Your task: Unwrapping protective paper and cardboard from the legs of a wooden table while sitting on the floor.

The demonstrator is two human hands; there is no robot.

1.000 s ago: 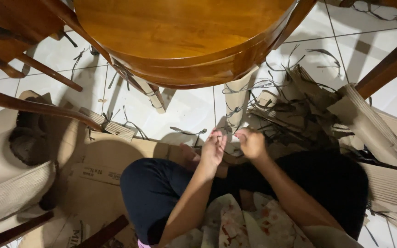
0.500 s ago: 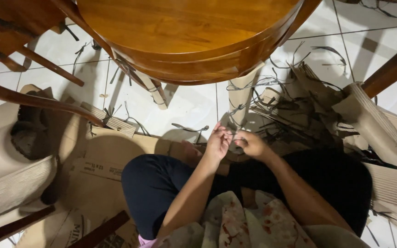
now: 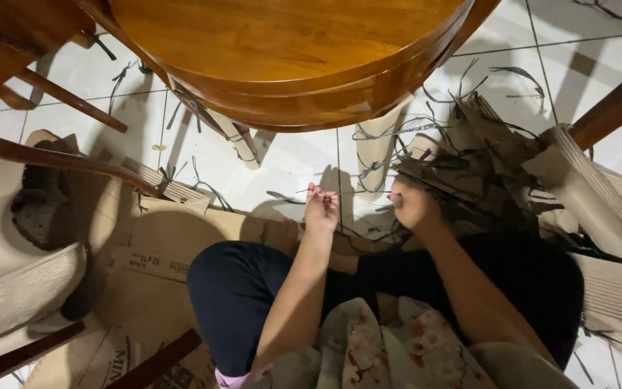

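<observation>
I sit on the floor with my legs in dark trousers [image 3: 239, 295] folded under me. My left hand [image 3: 321, 209] pinches one end of a thin dark strip [image 3: 358, 192] and my right hand [image 3: 413, 205] grips the other end, so the strip is stretched level between them. Both hands hover above the white tiled floor [image 3: 296, 162], just in front of a round wooden table [image 3: 289, 57]. My right hand touches the edge of a heap of cardboard pieces and dark strips [image 3: 484, 158].
Flattened cardboard sheets [image 3: 160, 245] lie under my left side. Rolled corrugated cardboard [image 3: 592, 194] is stacked at the right. Wooden chair legs [image 3: 59, 162] cross the left, another leg [image 3: 613, 104] the right. Loose strips litter the tiles. A cardboard tube [image 3: 379, 144] leans under the table.
My hands were close together a moment ago; they have moved apart and slightly forward, pulling the thin strip out straight between them.
</observation>
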